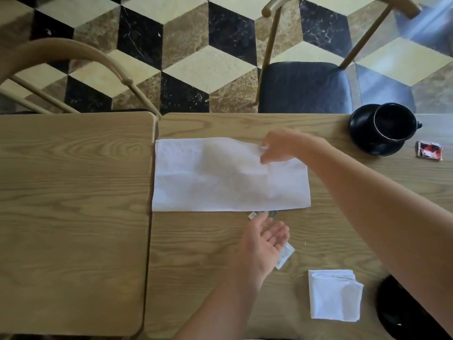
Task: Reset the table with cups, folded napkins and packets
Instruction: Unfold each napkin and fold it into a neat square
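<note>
A white napkin (pixel 220 177) lies spread flat as a long rectangle across the middle of the wooden table (pixel 220 253). My right hand (pixel 279 147) pinches its far right corner. My left hand (pixel 263 244) hovers palm up just below the napkin's near edge, fingers apart, holding nothing. A white packet (pixel 285 258) lies partly under that hand, and a small dark packet (pixel 263 213) peeks out at the napkin's near edge. A folded white napkin (pixel 334 295) lies at the near right. A black cup (pixel 394 125) stands on a black saucer (pixel 362 133) at the far right, beside a red packet (pixel 429 150).
A second wooden table (pixel 73 217) adjoins on the left with a narrow gap between. Two chairs (pixel 304 87) stand at the far side on a patterned tile floor. Another black round object (pixel 397 312) sits at the near right edge, mostly hidden by my right arm.
</note>
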The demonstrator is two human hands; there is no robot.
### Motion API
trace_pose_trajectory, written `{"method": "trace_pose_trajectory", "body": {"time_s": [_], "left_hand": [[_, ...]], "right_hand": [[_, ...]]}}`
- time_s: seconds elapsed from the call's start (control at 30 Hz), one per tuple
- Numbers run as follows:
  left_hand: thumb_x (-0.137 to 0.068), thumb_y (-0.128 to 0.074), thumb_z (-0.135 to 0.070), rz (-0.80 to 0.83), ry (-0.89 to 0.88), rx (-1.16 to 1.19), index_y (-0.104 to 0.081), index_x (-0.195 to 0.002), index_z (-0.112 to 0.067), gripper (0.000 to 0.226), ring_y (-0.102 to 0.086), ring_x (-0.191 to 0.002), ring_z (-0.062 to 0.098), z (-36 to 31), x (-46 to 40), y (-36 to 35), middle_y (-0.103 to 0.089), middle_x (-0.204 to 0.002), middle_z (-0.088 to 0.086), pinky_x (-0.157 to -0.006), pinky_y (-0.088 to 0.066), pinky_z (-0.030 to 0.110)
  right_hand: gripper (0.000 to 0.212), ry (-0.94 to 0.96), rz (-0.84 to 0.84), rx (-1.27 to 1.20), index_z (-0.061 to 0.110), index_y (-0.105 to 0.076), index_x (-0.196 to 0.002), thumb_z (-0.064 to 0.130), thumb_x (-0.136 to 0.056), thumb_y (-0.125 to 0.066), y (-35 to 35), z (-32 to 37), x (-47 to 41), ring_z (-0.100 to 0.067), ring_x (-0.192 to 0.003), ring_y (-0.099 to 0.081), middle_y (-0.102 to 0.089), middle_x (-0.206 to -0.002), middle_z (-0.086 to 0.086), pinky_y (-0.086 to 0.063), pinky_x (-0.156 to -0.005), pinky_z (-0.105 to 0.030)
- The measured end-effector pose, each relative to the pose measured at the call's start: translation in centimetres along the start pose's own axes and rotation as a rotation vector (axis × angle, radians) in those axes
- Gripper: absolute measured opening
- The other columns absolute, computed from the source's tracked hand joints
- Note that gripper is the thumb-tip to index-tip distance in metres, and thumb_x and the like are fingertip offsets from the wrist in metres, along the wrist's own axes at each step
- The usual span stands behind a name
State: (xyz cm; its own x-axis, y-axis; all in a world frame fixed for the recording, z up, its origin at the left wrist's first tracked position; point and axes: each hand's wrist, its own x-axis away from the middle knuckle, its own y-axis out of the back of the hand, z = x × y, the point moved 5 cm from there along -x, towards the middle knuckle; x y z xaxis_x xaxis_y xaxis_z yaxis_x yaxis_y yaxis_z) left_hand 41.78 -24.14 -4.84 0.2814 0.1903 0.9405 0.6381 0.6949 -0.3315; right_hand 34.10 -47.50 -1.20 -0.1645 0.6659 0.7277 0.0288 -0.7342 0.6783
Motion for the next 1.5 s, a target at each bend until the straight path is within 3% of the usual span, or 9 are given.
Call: {"method": "trace_pose_trajectory", "body": {"time_s": [0.13, 0.33, 0.5, 0.77, 0.87, 0.97, 1.13, 1.4, 1.5], "left_hand": [[-0.079, -0.080, -0.044, 0.133, -0.100, 0.037, -0.061, -0.109, -0.006, 0.052, -0.059, -0.122, 0.035, -1.9, 3.3, -0.2, -0.063, -0.131, 0.018, -0.114, -0.041, 0.048], [-0.085, -0.079, -0.023, 0.622, -0.356, 0.095, -0.071, -0.127, -0.010, 0.044, -0.065, -0.123, 0.031, -5.5, 11.0, 0.3, -0.069, -0.132, 0.014, -0.094, -0.056, 0.049], [-0.089, -0.070, -0.017, 0.517, -0.562, -0.075, -0.079, -0.105, -0.007, 0.020, -0.076, -0.097, 0.029, -13.3, 15.5, -1.4, -0.077, -0.110, 0.013, -0.075, -0.061, 0.045], [-0.102, -0.043, -0.015, 0.313, -0.724, -0.392, -0.079, -0.083, -0.008, 0.041, -0.076, -0.071, 0.026, -20.6, 20.4, -10.1, -0.078, -0.081, 0.010, -0.065, -0.061, 0.036], [-0.101, -0.049, -0.014, 0.337, -0.827, -0.459, -0.072, -0.100, -0.013, 0.023, -0.077, -0.074, 0.022, -20.3, 21.9, -9.6, -0.080, -0.084, 0.004, -0.065, -0.063, 0.039], [-0.099, -0.051, -0.013, 0.373, -0.838, -0.499, -0.073, -0.106, -0.013, 0.023, -0.076, -0.086, 0.024, -18.0, 21.4, -6.2, -0.079, -0.097, 0.007, -0.069, -0.062, 0.043], [-0.094, -0.058, -0.004, 0.170, -0.677, -0.509, -0.070, -0.115, -0.007, 0.024, -0.076, -0.095, 0.034, -11.8, 16.0, 4.1, -0.077, -0.111, 0.019, -0.068, -0.061, 0.050], [-0.094, -0.047, 0.017, -0.177, -0.381, -0.695, -0.052, -0.125, 0.015, 0.032, -0.066, -0.072, 0.035, -2.9, 9.5, 16.9, -0.067, -0.103, 0.028, -0.039, -0.054, 0.031], [-0.092, -0.055, 0.013, -0.233, -0.410, -0.632, -0.042, -0.127, -0.006, 0.042, -0.070, -0.074, 0.038, -2.6, 9.2, 18.9, -0.063, -0.116, 0.030, -0.056, -0.059, 0.034]], "right_hand": [[0.028, 0.115, -0.025, -0.528, 0.024, -0.070, -0.073, 0.049, -0.086, -0.069, 2.5, 3.6, 8.4, -0.012, -0.045, -0.053, -0.063, -0.056, 0.007, -0.040, -0.046, -0.022], [0.018, 0.174, -0.038, -1.610, 0.013, -0.075, -0.096, 0.029, -0.098, -0.067, 2.8, 6.0, 18.7, -0.015, -0.066, -0.074, -0.078, -0.079, -0.004, -0.058, -0.053, -0.026], [0.018, 0.112, -0.225, -1.877, 0.007, -0.068, -0.098, 0.025, -0.097, -0.069, 6.6, 4.1, 19.3, -0.013, -0.062, -0.072, -0.072, -0.072, -0.004, -0.055, -0.051, -0.022], [0.019, 0.045, -0.460, -1.867, 0.013, -0.069, -0.107, 0.024, -0.092, -0.074, 11.6, 1.6, 18.8, -0.012, -0.081, -0.073, -0.073, -0.092, -0.004, -0.055, -0.054, -0.020], [0.010, 0.053, -0.509, -1.862, 0.017, -0.075, -0.097, 0.025, -0.090, -0.075, 10.7, 0.8, 20.6, -0.014, -0.085, -0.073, -0.075, -0.092, -0.003, -0.055, -0.053, -0.022], [0.021, 0.001, -0.478, -1.775, 0.024, -0.081, -0.072, 0.026, -0.091, -0.074, 5.8, 0.5, 22.2, -0.006, -0.061, -0.073, -0.075, -0.067, 0.006, -0.053, -0.048, -0.022], [0.018, -0.099, -0.245, -1.769, 0.000, -0.070, -0.102, 0.016, -0.095, -0.068, -7.6, 1.3, 22.6, -0.015, -0.046, -0.062, -0.070, -0.066, -0.005, -0.042, -0.036, -0.022], [0.013, -0.426, -0.061, -1.580, 0.000, -0.064, -0.077, -0.002, -0.089, -0.065, -24.9, 2.7, 23.0, -0.020, -0.035, -0.048, -0.055, -0.049, -0.012, -0.030, -0.040, -0.022], [0.008, -0.399, -0.072, -1.543, -0.006, -0.068, -0.090, -0.001, -0.085, -0.065, -25.9, 2.7, 23.4, -0.021, -0.041, -0.054, -0.059, -0.058, -0.014, -0.036, -0.041, -0.023]]}}
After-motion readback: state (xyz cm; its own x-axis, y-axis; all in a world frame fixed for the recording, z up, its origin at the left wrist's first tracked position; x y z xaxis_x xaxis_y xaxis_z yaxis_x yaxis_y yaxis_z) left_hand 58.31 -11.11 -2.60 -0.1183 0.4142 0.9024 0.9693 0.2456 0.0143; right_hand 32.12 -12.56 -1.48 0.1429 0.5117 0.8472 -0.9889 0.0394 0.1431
